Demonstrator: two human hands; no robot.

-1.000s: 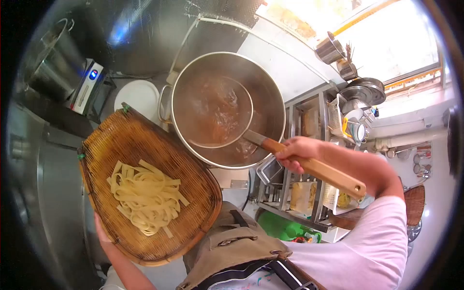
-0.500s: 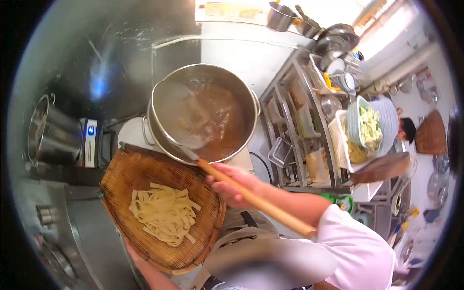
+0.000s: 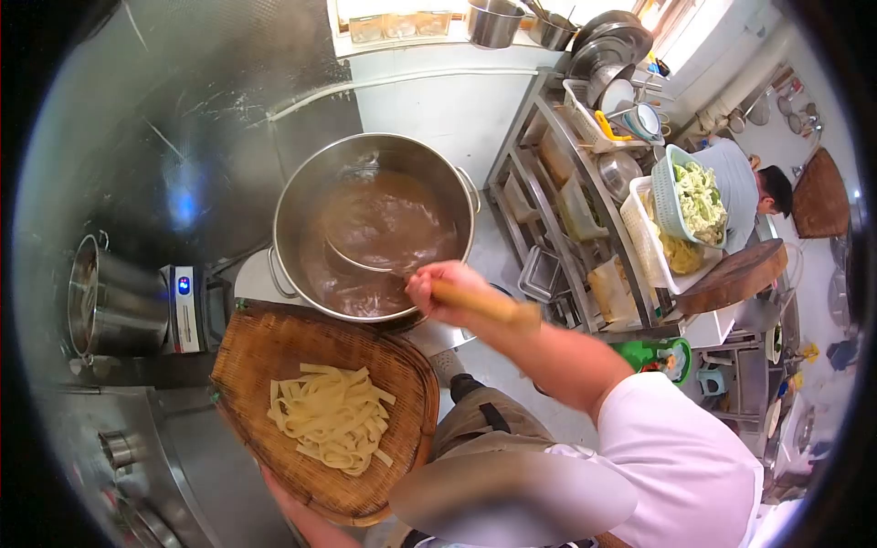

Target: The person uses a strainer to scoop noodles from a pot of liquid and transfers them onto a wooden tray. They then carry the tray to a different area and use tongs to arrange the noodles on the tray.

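My right hand [image 3: 440, 290] is wrapped around the wooden handle [image 3: 498, 309] of a large round skimmer. Its rim [image 3: 352, 260] dips into the brown, bubbling liquid [image 3: 388, 215] of a big steel stockpot [image 3: 281, 215]. Most of the skimmer's bowl is under the surface. Just below the pot, a woven bamboo tray [image 3: 251, 352] carries a heap of wide, flat noodles [image 3: 331, 416]. My left hand [image 3: 277, 484] supports that tray at its lower left edge, its fingers hidden underneath.
At left, a second steel pot [image 3: 119, 297] stands by a control box [image 3: 185, 306] with a lit blue display. A metal rack [image 3: 585, 237] on the right holds containers and a basket of chopped greens [image 3: 699, 201]. Beyond it, another person [image 3: 744, 178] bends over.
The skimmer's bowl has sunk from the upper left of the pot into the liquid. My right hand has moved up over the pot's near rim. The noodles still lie on the tray.
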